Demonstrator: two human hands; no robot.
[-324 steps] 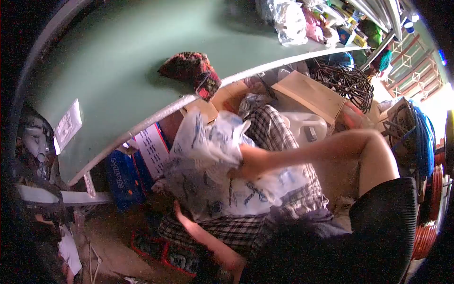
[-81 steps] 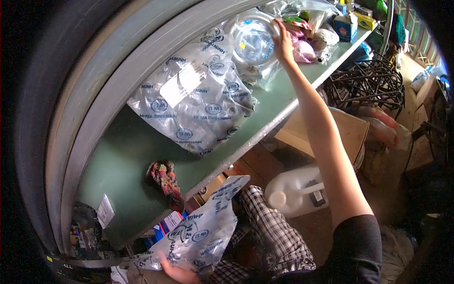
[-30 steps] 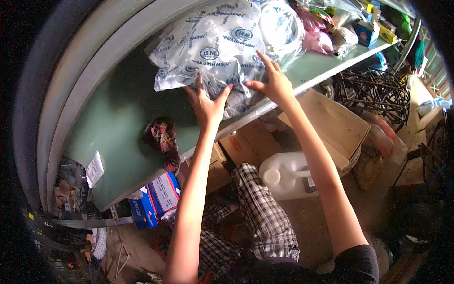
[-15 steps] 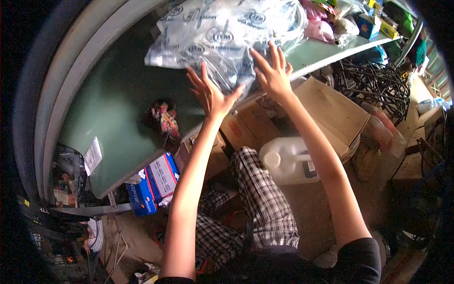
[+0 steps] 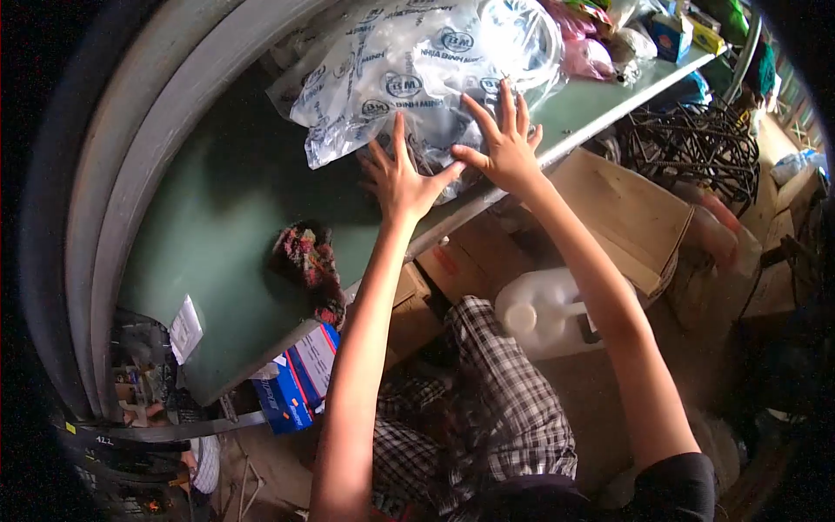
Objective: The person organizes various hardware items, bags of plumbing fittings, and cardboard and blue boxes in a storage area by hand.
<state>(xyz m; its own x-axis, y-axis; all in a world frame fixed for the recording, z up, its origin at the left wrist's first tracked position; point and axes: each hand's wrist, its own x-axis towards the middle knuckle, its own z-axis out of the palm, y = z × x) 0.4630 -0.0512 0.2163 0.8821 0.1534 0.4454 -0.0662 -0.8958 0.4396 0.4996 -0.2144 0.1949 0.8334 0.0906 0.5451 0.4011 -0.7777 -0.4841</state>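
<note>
A large clear plastic bag (image 5: 417, 65) with blue "BM Bình Minh" print lies on the green tabletop (image 5: 235, 200), bulging with contents I cannot make out. My left hand (image 5: 404, 178) is at its near edge, fingers spread and thumb pointing right. Beside it my right hand (image 5: 506, 148) rests against the bag's near right side, its fingers also spread. The two thumbs almost meet in front of the bag. Neither hand is closed round anything. A crumpled floral cloth (image 5: 310, 265) lies on the tabletop, left of my left forearm.
Pink and clear bags (image 5: 587, 56) and small boxes (image 5: 671, 36) sit at the table's far right. Below the edge are an open cardboard box (image 5: 622, 213), a white plastic jug (image 5: 548, 309) and a tangle of dark metal rods (image 5: 691, 157). A blue box (image 5: 285, 400) stands at left.
The bag's near left corner has shifted right and toward me, and its print lies flatter. Both hands stay spread against it. The whole view has shifted slightly.
</note>
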